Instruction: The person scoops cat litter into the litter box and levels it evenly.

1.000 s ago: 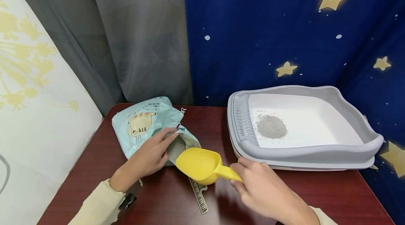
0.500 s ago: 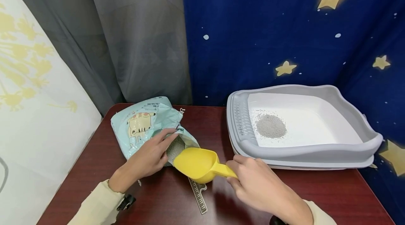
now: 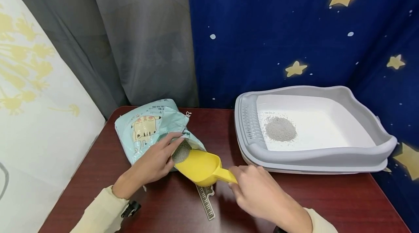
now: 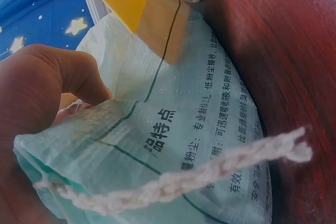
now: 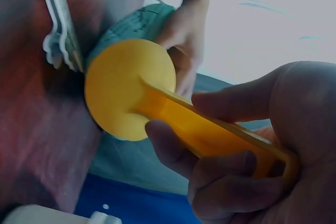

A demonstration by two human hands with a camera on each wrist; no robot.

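A light-blue plastic bag of cat litter (image 3: 145, 116) lies on its side, its mouth toward the middle of the table. My left hand (image 3: 155, 162) grips the rim of that mouth and holds it apart. In the left wrist view the thumb (image 4: 86, 74) bends over the bag's edge. Grey litter (image 3: 181, 151) shows inside the mouth. My right hand (image 3: 256, 193) grips the handle of a yellow scoop (image 3: 200, 167), fingers curled round it in the right wrist view. The scoop's front lip is inside the bag's mouth; its bowl looks bare.
A grey-rimmed litter box (image 3: 314, 158) stands at the right, with a small heap of litter (image 3: 280, 129) on its white floor. A flat ruler-like piece with a piano-key pattern (image 3: 206, 204) lies below the scoop. Curtains (image 3: 154, 36) hang behind the table.
My right hand has moved left with the scoop, and its lip has gone from the bag's edge into the mouth. The left hand and the bag have stayed almost still.
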